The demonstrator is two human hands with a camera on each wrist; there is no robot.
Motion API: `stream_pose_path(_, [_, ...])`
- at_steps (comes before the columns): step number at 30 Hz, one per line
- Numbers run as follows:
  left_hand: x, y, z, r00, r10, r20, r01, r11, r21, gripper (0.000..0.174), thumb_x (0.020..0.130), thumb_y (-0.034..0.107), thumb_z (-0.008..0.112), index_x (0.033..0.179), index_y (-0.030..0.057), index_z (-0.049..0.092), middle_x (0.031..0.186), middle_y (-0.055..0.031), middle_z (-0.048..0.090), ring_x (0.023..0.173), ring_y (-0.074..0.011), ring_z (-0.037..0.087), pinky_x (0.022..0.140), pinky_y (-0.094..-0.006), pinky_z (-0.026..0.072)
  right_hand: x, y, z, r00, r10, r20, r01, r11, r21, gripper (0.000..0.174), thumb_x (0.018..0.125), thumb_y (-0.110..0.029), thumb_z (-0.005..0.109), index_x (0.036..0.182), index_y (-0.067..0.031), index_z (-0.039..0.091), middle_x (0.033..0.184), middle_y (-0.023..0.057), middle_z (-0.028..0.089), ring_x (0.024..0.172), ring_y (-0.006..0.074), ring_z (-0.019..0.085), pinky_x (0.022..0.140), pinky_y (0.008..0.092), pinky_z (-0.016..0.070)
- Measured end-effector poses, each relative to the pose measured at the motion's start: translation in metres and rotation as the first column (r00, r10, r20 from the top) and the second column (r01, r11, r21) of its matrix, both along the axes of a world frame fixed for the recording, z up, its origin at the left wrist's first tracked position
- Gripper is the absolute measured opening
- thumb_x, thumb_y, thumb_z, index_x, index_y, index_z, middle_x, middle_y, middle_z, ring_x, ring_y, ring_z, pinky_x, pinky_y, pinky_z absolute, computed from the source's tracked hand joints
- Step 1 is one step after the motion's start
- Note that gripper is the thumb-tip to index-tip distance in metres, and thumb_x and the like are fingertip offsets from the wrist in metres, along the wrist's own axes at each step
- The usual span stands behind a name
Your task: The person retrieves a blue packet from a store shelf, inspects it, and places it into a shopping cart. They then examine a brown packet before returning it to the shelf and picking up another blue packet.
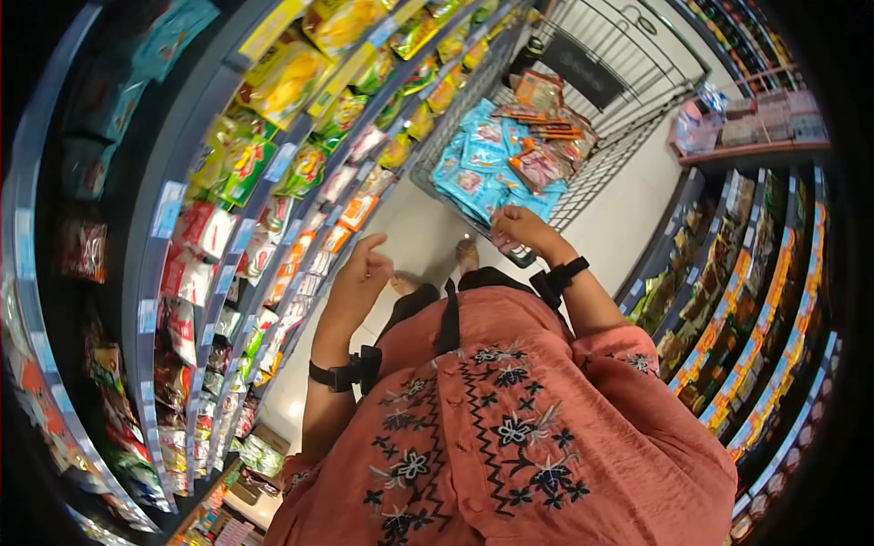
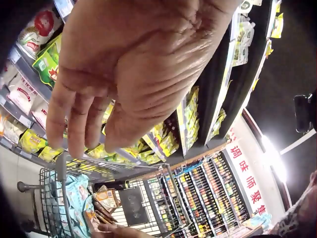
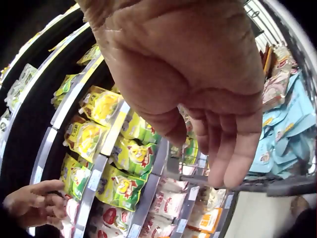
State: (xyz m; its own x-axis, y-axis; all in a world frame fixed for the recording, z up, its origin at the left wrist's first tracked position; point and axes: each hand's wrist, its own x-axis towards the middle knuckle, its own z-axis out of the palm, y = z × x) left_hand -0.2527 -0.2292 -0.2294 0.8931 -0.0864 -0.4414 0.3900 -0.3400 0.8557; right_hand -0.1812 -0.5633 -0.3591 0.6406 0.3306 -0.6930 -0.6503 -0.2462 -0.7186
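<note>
In the head view, my left hand [image 1: 357,278] is raised beside the left shelves, with its fingers loosely bent and nothing in them. The left wrist view shows the same hand [image 2: 133,74] in front of shelved packets. My right hand [image 1: 528,231] is at the near end of a wire shopping cart [image 1: 596,173]. In the right wrist view this hand [image 3: 188,84] hangs with relaxed fingers over the cart's rim [image 3: 267,187]; whether they touch it I cannot tell. Light-blue packets [image 1: 485,146] and brown-orange packets [image 1: 539,167] lie heaped inside the cart.
Shelves of yellow bags [image 1: 287,82] and red-white packets [image 1: 196,238] run along the left. More shelves with orange price strips [image 1: 719,332] stand on the right, below a pink-edged bin [image 1: 756,132]. Pale floor [image 1: 596,218] shows beside the cart.
</note>
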Motion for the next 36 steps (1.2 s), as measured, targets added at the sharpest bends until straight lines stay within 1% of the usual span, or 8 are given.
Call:
stream_pose_path(4, [0.017,-0.023,-0.004,0.997,-0.064,0.042,0.057,0.987,0.153,0.045,0.093,0.019,0.063,0.134,0.0035,0.050,0.109,-0.0121,0.065,0.096,-0.0177,0.063,0.086,-0.0299,0.0498,0.014,-0.044,-0.035,0.994,-0.104,-0.034,0.101,0.992,-0.081,0.031,0.090,-0.020,0.058,0.115,-0.0011,0.058,0.094,0.0079,0.065,0.077,0.0181,0.068,0.064,0.0318,0.0588])
stream_pose_path(10, [0.015,-0.039,-0.009,0.981,-0.075,-0.177,0.085,0.995,0.048,0.041,0.096,0.026,0.062,0.130,0.0030,0.055,0.110,-0.0121,0.065,0.103,-0.0181,0.062,0.091,-0.0294,0.0476,0.047,-0.057,-0.066,0.999,0.021,0.049,-0.002,0.935,-0.355,0.023,0.086,-0.022,0.064,0.092,0.0001,0.064,0.077,0.0098,0.067,0.076,0.0218,0.068,0.065,0.0347,0.0574])
stream_pose_path(13, [0.013,-0.042,-0.008,0.977,-0.069,-0.204,0.078,0.996,0.038,0.043,0.098,0.028,0.059,0.131,0.0007,0.053,0.110,-0.0097,0.064,0.101,-0.0163,0.062,0.088,-0.0289,0.0480,0.058,-0.037,-0.113,0.808,0.511,0.292,-0.224,0.726,-0.650,0.031,0.081,-0.026,0.066,0.097,0.0001,0.065,0.085,0.0172,0.069,0.082,0.0321,0.068,0.075,0.0405,0.0556])
stream_pose_path(14, [0.012,-0.043,-0.007,0.976,-0.065,-0.208,0.075,0.996,0.041,0.044,0.099,0.029,0.058,0.131,-0.0007,0.052,0.110,-0.0085,0.064,0.101,-0.0155,0.062,0.086,-0.0286,0.0483,0.060,-0.029,-0.121,0.823,0.531,0.203,-0.296,0.706,-0.643,0.035,0.082,-0.026,0.063,0.104,0.0010,0.068,0.110,0.0226,0.067,0.104,0.0399,0.064,0.090,0.0461,0.0509])
stream_pose_path(17, [0.009,-0.040,-0.003,0.975,0.006,-0.224,0.011,0.997,0.076,0.045,0.099,0.030,0.057,0.131,-0.0005,0.052,0.110,-0.0094,0.064,0.102,-0.0163,0.063,0.087,-0.0289,0.0484,0.063,0.004,-0.126,0.792,0.604,0.088,-0.382,0.603,-0.700,0.032,0.083,-0.024,0.061,0.102,0.0002,0.069,0.113,0.0222,0.067,0.107,0.0378,0.064,0.090,0.0462,0.0514])
stream_pose_path(26, [-0.046,-0.012,-0.036,0.971,0.104,-0.217,-0.125,0.988,-0.088,0.038,0.101,0.020,0.053,0.134,0.0016,0.050,0.111,-0.0049,0.062,0.103,-0.0134,0.058,0.088,-0.0286,0.0483,0.059,0.041,-0.147,0.709,0.698,0.106,-0.416,0.535,-0.735,0.032,0.088,-0.023,0.048,0.094,-0.0010,0.071,0.104,0.0241,0.069,0.097,0.0403,0.068,0.085,0.0492,0.0537])
stream_pose_path(29, [-0.033,-0.025,-0.002,0.933,0.153,-0.325,-0.095,0.978,0.186,0.042,0.099,0.028,0.058,0.131,0.0022,0.054,0.118,-0.0100,0.064,0.109,-0.0181,0.059,0.096,-0.0314,0.0464,0.063,0.049,-0.172,0.720,0.687,0.104,-0.387,0.521,-0.761,0.027,0.086,-0.020,0.054,0.098,-0.0030,0.070,0.107,0.0213,0.069,0.101,0.0393,0.067,0.089,0.0462,0.0535])
stream_pose_path(36, [-0.032,-0.018,0.006,0.929,0.195,-0.316,-0.151,0.976,0.159,0.048,0.098,0.033,0.058,0.133,0.0010,0.053,0.125,-0.0136,0.062,0.116,-0.0219,0.058,0.099,-0.0319,0.0448,0.070,0.049,-0.173,0.591,0.806,0.026,-0.446,0.354,-0.822,0.025,0.087,-0.019,0.053,0.097,-0.0052,0.072,0.104,0.0210,0.070,0.100,0.0378,0.067,0.084,0.0455,0.0543])
